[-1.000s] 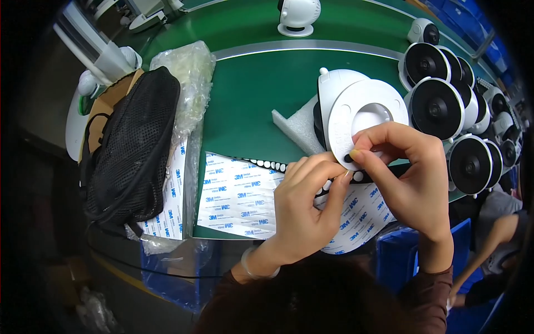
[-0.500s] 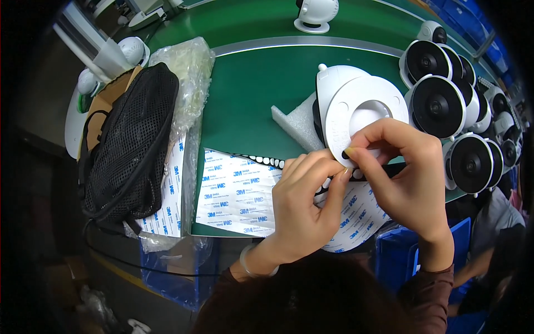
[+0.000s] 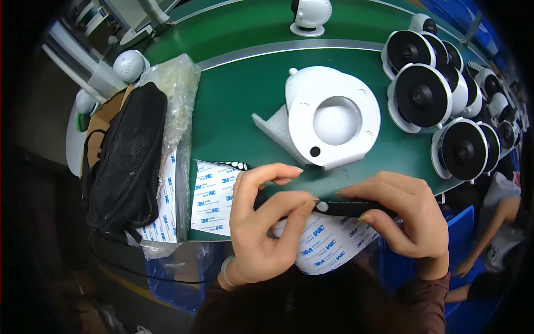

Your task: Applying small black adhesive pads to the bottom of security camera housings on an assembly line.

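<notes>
A white camera with a black round pad (image 3: 315,151) on its ring-shaped base (image 3: 303,131) rests tipped over, base facing up, against a foam block (image 3: 275,133). Below it lies a sheet of adhesive pads (image 3: 331,245) with a white and blue printed backing; its folded edge shows a black strip (image 3: 345,208) with a white round spot. My left hand (image 3: 267,225) pinches that edge between thumb and forefinger, beside the spot. My right hand (image 3: 406,214) is over the strip's right part, thumb and forefinger apart; its other fingers are partly hidden.
Several white cameras with black faces (image 3: 421,96) crowd the right side. At the left are a black mesh bag (image 3: 130,150) and clear plastic wrap (image 3: 181,94). Another camera (image 3: 311,14) stands beyond the metal strip. Someone's arm (image 3: 492,239) shows at the far right.
Both my hands have left the camera base and come down to the adhesive sheet's folded edge. The base, with its black pad, is now fully in sight.
</notes>
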Demonstrator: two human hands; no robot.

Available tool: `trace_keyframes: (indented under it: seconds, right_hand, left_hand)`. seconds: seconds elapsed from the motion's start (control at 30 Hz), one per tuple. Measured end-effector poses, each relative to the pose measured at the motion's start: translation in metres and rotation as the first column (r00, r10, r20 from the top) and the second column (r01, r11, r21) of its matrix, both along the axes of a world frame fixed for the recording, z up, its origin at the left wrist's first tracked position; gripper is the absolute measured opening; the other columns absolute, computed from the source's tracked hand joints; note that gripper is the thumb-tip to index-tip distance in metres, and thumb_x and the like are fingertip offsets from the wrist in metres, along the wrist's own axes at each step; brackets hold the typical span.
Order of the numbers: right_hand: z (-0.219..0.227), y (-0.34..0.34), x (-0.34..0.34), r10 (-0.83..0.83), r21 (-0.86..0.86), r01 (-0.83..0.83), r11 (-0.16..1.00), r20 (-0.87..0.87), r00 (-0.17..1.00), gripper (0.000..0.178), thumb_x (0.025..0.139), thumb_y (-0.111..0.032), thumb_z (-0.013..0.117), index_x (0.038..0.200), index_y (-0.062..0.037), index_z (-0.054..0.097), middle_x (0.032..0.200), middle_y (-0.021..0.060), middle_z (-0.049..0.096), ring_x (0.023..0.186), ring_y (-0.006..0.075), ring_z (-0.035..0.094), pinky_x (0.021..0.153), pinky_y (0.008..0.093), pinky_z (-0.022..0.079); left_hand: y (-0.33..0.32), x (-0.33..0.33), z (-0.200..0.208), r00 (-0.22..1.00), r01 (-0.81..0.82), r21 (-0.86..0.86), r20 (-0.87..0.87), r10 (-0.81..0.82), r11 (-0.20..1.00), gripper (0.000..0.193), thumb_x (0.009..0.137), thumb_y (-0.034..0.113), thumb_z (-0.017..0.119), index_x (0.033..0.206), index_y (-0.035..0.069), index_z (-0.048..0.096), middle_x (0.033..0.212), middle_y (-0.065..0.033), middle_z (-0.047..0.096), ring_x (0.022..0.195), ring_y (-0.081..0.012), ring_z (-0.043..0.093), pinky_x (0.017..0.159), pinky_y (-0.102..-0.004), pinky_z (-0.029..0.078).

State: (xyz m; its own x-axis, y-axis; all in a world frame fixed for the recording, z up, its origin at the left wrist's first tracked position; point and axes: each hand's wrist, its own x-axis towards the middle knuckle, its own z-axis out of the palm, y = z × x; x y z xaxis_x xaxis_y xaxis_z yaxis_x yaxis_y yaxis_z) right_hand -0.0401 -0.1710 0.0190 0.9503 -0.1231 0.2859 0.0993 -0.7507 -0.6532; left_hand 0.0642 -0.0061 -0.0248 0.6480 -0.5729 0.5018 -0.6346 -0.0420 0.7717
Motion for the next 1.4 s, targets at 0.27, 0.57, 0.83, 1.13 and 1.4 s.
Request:
trace_keyframes:
  seconds: [0.27,0.57,0.83,1.13,1.4]
  right_hand:
    - [-0.013,0.0,-0.003,-0.04,-0.001,0.041,0.999,0.193,0.98,0.017,0.065,0.003,0.062,0.081,-0.0026,0.063,0.074,0.0106,0.06,0.065,0.0248,0.058,0.058,0.031,0.045]
    - [-0.02,-0.002,-0.002,-0.039,-0.159,0.094,0.983,0.316,0.948,0.022,0.059,0.002,0.07,0.078,-0.005,0.063,0.077,0.0053,0.06,0.069,0.02,0.058,0.059,0.0281,0.047]
    - [-0.028,0.002,-0.001,-0.077,-0.144,0.15,0.978,0.42,0.904,0.023,0.057,0.004,0.07,0.078,-0.0045,0.064,0.075,0.0054,0.06,0.064,0.0197,0.059,0.055,0.0268,0.048]
    - [-0.029,0.004,0.0,-0.077,-0.137,0.145,0.98,0.411,0.909,0.024,0.058,0.004,0.07,0.08,-0.0044,0.064,0.078,0.0069,0.061,0.064,0.0194,0.06,0.052,0.026,0.047]
    - [-0.029,0.003,0.0,-0.058,-0.135,0.12,0.984,0.395,0.917,0.022,0.061,0.004,0.07,0.08,-0.0044,0.063,0.079,0.0077,0.062,0.064,0.0195,0.06,0.053,0.0259,0.048]
  left_hand:
    - [-0.018,-0.004,0.005,0.993,0.081,0.033,0.08,-0.083,0.996,0.01,0.064,0.001,0.064,0.074,0.004,0.062,0.08,-0.0042,0.063,0.076,-0.0213,0.052,0.074,-0.0315,0.034]
    - [-0.029,-0.008,0.004,0.99,0.073,0.046,0.121,-0.078,0.996,0.007,0.066,0.0,0.062,0.072,0.003,0.062,0.08,-0.0044,0.063,0.075,-0.0202,0.052,0.073,-0.0305,0.033]
    - [-0.029,-0.007,0.002,0.993,0.059,0.036,0.104,-0.062,0.998,0.006,0.066,0.0,0.062,0.071,0.003,0.062,0.079,-0.0048,0.063,0.075,-0.0203,0.052,0.073,-0.0312,0.033]
    - [-0.029,-0.006,0.004,0.987,0.057,0.049,0.148,-0.064,0.997,0.006,0.066,-0.003,0.057,0.07,-0.001,0.06,0.078,-0.0095,0.062,0.075,-0.0213,0.049,0.071,-0.0306,0.037]
    - [-0.029,-0.005,0.003,0.985,0.053,0.042,0.164,-0.059,0.998,0.005,0.066,-0.002,0.057,0.069,0.0,0.06,0.077,-0.0094,0.062,0.075,-0.0217,0.05,0.071,-0.0314,0.037]
